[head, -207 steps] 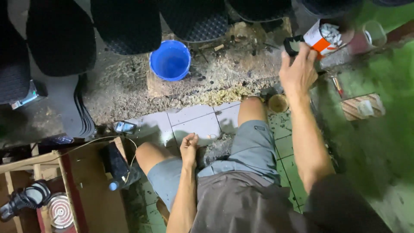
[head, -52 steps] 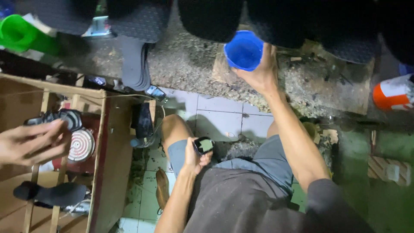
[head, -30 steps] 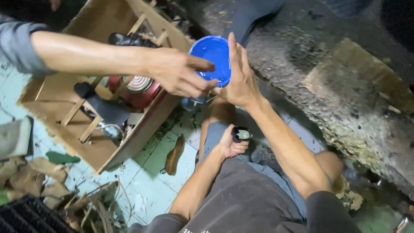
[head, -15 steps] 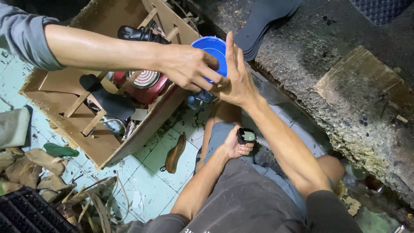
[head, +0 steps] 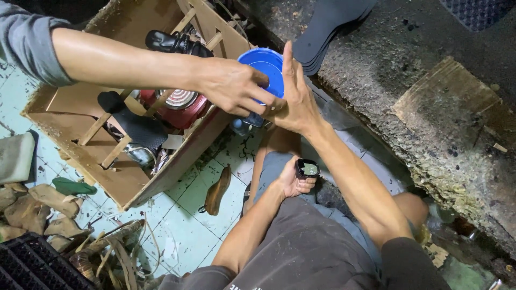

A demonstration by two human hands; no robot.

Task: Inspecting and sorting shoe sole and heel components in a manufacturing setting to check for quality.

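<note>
My right hand [head: 299, 105] is raised in front of me, palm pressed to the side of a blue plastic cup [head: 265, 65] with the fingers stretched up along it. Another person's hand [head: 232, 87], reaching in from the left on a grey-sleeved arm, grips the same cup from the other side. My left hand [head: 293, 180] rests over my lap and holds a small black object [head: 307, 168] with a pale, shiny face. I sit on the floor in grey shorts, knees bent.
A wooden crate [head: 134, 177] at the left holds a black shoe [head: 174, 43], a red round tin [head: 177, 104] and black soles. A brown sole [head: 217, 189] lies on the pale green tiles. A dirty concrete ledge [head: 430, 123] runs along the right, with dark soles [head: 333, 27] on it.
The blue cup was carried from the ledge over to the crate side. The other person's hand reached in and closed on it. My left hand kept the small black object.
</note>
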